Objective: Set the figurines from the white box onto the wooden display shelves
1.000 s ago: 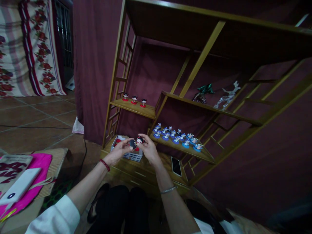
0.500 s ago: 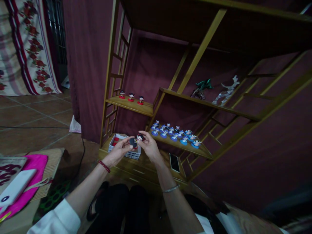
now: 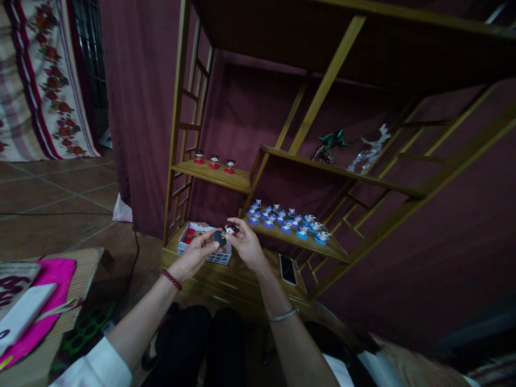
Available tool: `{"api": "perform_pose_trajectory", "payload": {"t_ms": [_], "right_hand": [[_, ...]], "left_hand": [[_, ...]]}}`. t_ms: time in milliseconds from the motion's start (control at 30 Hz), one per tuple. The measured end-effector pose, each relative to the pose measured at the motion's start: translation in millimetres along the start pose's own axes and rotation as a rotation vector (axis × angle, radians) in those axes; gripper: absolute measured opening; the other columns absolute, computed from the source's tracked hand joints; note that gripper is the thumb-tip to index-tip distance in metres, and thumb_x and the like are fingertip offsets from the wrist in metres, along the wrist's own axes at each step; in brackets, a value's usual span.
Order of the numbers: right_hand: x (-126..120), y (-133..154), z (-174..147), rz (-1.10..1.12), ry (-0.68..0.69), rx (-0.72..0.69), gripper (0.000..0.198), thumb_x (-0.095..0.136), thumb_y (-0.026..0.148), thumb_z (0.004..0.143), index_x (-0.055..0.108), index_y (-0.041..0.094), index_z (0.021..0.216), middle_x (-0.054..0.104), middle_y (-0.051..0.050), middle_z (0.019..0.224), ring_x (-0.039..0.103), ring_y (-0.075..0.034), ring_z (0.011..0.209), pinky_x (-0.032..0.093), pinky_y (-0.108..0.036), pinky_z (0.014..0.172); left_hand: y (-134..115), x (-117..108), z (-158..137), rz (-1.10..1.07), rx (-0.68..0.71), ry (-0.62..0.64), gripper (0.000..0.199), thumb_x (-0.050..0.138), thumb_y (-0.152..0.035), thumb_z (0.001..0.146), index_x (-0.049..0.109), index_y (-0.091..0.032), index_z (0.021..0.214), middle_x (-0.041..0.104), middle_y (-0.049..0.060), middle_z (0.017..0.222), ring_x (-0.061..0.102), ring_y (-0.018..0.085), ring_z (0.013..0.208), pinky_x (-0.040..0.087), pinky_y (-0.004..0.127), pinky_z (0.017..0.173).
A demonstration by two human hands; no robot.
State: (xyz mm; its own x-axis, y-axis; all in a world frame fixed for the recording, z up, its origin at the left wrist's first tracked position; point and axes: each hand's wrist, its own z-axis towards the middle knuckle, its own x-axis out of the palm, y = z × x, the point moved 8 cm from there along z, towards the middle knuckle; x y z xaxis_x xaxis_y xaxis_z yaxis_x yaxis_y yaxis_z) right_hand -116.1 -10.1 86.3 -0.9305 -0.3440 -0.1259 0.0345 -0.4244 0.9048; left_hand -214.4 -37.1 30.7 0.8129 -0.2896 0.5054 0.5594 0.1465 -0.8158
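Note:
My left hand (image 3: 199,250) pinches a dark round base (image 3: 219,238) by its edge. Against it, the fingers of my right hand (image 3: 246,243) grip a small figurine (image 3: 230,229) with black hair and a pale face. The base and figurine meet between my hands; whether they are joined I cannot tell. Just below and behind, a white patterned box (image 3: 219,257) holds red pieces (image 3: 189,236). Up on the left shelf (image 3: 217,177) stand three similar figurines (image 3: 214,161) on red bases.
Several blue and purple figurines (image 3: 286,226) fill the lower right shelf. Above them stand a green ornament (image 3: 331,145) and a clear deer ornament (image 3: 368,150). A phone (image 3: 287,269) lies on the cabinet top. To the left is a low table (image 3: 91,269) with a pink cloth (image 3: 60,274).
The view has shifted slightly, moving the shelves a little left in the picture. Both hands keep hold of the base and figurine, with little other change.

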Motion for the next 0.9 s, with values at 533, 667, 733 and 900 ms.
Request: {"api": "perform_pose_trajectory", "payload": {"t_ms": [533,667,733,900], "right_hand": [[4.6,2.3,1.6,0.000,0.088,0.000,0.038,0.060,0.019,0.065,0.049,0.021,0.101,0.053,-0.001,0.095,0.055,-0.013,0.086,0.046,-0.027,0.080],[5.6,4.3,1.6,-0.053,0.116,0.000,0.037,0.058,0.020,0.067,0.048,0.021,0.103,0.054,-0.001,0.094,0.056,-0.013,0.084,0.047,-0.026,0.077],[6.5,4.7,1.6,-0.106,0.131,0.019,0.037,0.057,0.020,0.068,0.048,0.021,0.103,0.055,-0.001,0.090,0.056,-0.013,0.080,0.048,-0.026,0.073],[8.7,10.3,1.4,-0.209,0.149,0.004,0.036,0.054,0.019,0.069,0.049,0.022,0.105,0.056,-0.001,0.089,0.057,-0.013,0.076,0.049,-0.026,0.071]], "left_hand": [[-0.5,2.9,-0.5,-0.001,-0.003,0.030,0.042,0.065,-0.021,0.070,0.056,-0.014,0.111,0.057,0.011,0.109,0.057,0.018,0.089,0.039,0.032,0.084],[0.0,2.5,-1.8,-0.014,-0.019,0.012,0.042,0.065,-0.021,0.069,0.057,-0.015,0.110,0.058,0.010,0.108,0.058,0.018,0.087,0.039,0.032,0.084],[-0.4,3.0,-2.5,-0.012,-0.019,0.010,0.040,0.065,-0.021,0.070,0.057,-0.015,0.109,0.058,0.011,0.108,0.058,0.018,0.088,0.039,0.032,0.083],[-2.7,5.9,-3.6,-0.033,-0.016,0.014,0.037,0.065,-0.020,0.070,0.059,-0.014,0.106,0.058,0.011,0.109,0.057,0.018,0.089,0.039,0.032,0.085]]}}
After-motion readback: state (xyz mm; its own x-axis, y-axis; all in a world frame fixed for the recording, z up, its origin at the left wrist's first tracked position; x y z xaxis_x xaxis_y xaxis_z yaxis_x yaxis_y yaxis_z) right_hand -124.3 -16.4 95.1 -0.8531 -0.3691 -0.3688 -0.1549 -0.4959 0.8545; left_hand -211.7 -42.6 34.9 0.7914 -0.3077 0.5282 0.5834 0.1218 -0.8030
